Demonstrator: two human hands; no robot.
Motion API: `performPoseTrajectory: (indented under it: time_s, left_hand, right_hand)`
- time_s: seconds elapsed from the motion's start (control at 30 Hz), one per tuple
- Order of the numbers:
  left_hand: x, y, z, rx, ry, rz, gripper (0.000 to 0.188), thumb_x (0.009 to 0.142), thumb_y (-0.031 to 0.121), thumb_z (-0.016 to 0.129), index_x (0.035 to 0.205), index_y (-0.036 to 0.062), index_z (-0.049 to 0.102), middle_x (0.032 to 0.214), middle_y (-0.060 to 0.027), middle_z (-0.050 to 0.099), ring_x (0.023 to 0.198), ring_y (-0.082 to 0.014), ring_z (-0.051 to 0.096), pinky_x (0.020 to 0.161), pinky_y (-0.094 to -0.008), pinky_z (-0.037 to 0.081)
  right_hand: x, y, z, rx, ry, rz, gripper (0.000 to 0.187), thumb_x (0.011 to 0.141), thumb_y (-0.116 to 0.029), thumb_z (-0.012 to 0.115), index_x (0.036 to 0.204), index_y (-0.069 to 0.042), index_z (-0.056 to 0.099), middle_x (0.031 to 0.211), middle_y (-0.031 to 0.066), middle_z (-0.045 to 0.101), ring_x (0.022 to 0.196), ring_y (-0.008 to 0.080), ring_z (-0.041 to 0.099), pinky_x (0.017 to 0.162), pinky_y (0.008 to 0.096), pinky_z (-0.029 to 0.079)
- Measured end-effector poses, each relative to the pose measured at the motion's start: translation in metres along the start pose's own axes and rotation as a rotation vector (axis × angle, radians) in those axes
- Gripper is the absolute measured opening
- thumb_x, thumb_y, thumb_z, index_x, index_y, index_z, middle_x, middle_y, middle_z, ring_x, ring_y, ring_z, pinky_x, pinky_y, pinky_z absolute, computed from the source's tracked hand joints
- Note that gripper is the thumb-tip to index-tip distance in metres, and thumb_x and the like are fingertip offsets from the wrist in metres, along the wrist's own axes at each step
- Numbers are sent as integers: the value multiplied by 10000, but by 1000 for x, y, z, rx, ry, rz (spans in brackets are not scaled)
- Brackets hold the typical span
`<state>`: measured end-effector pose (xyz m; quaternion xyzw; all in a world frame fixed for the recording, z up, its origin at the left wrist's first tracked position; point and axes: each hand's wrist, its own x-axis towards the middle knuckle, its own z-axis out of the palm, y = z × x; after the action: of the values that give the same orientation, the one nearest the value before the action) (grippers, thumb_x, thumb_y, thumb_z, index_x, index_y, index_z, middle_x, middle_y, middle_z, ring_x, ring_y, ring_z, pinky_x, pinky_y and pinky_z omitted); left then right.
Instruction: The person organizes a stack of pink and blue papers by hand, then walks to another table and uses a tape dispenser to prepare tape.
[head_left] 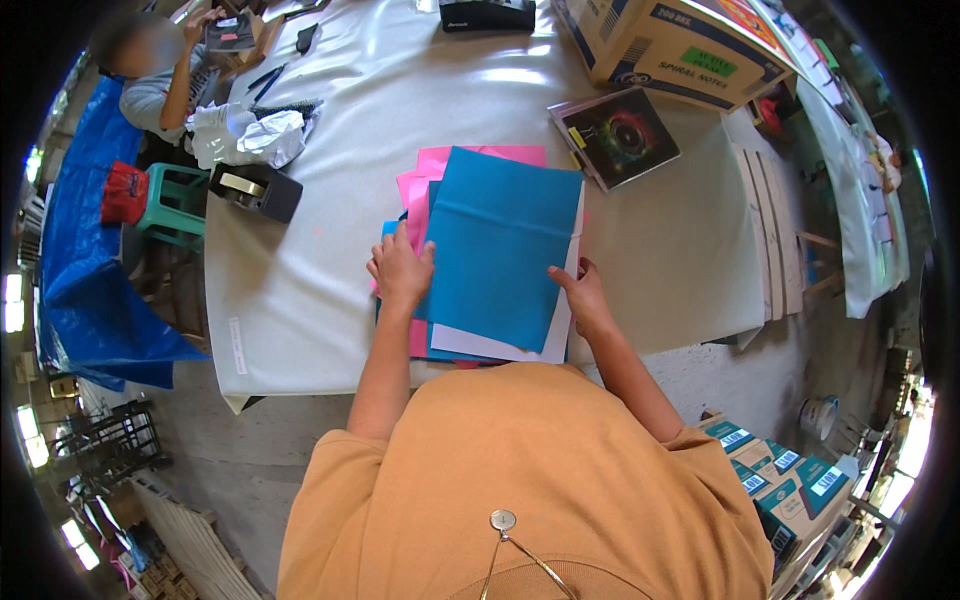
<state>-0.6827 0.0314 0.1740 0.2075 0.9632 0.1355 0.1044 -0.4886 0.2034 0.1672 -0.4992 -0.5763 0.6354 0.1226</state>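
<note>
A loose stack of coloured sheets lies on the table in front of me, with a large blue sheet (505, 250) on top. A white sheet (480, 343) shows beneath its lower and right edges, and pink sheets (480, 157) stick out at the top and left. My left hand (402, 272) rests on the stack's left side, fingers bent and apart, thumb close to the blue sheet's edge. At the right edge, my right hand (584, 300) has its thumb over the blue sheet's border. Its other fingers are at the side, partly hidden.
Left of the stack stands a black tape dispenser (257, 191), near crumpled plastic (270, 137). A dark-covered notebook (622, 135) and a large cardboard box (670, 50) are at the right. Another person (160, 100) sits at the far left, near a green stool (180, 200).
</note>
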Motion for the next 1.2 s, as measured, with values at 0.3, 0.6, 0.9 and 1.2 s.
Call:
performPoseTrajectory:
  time_s: [0.3, 0.6, 0.9, 1.2]
  left_hand:
    - [51, -26, 37, -768, -237, 90, 547, 859, 424, 556, 1191, 2, 449, 1047, -238, 580, 940, -363, 567, 813, -369, 445]
    - [19, 12, 23, -8, 44, 217, 790, 728, 492, 698, 1251, -20, 399, 1185, -217, 543, 1078, -341, 542, 911, -399, 423]
    - [14, -1, -16, -1087, -405, 189, 683, 708, 185, 770, 1255, 1, 403, 1115, -125, 577, 991, -186, 557, 880, -308, 446]
    - [-21, -7, -86, -958, -357, 355, 379, 664, 2, 769, 1008, 42, 615, 925, -22, 623, 897, -126, 563, 798, -288, 453]
  right_hand:
    - [21, 8, -12, 136, -133, 74, 527, 730, -116, 696, 1153, 102, 468, 1030, 204, 594, 871, 273, 613, 765, 364, 502]
    - [25, 0, -35, 340, -260, 207, 596, 695, -97, 751, 1171, 74, 436, 1048, 177, 588, 887, 262, 614, 774, 383, 528]
    - [13, -15, -37, 393, -333, -196, 475, 706, -24, 726, 1140, -26, 534, 1009, 83, 625, 905, 169, 599, 796, 316, 500]
    - [-6, -70, -66, 256, -510, -505, 403, 673, 45, 731, 1048, -57, 625, 943, 23, 650, 853, 119, 602, 742, 276, 497]
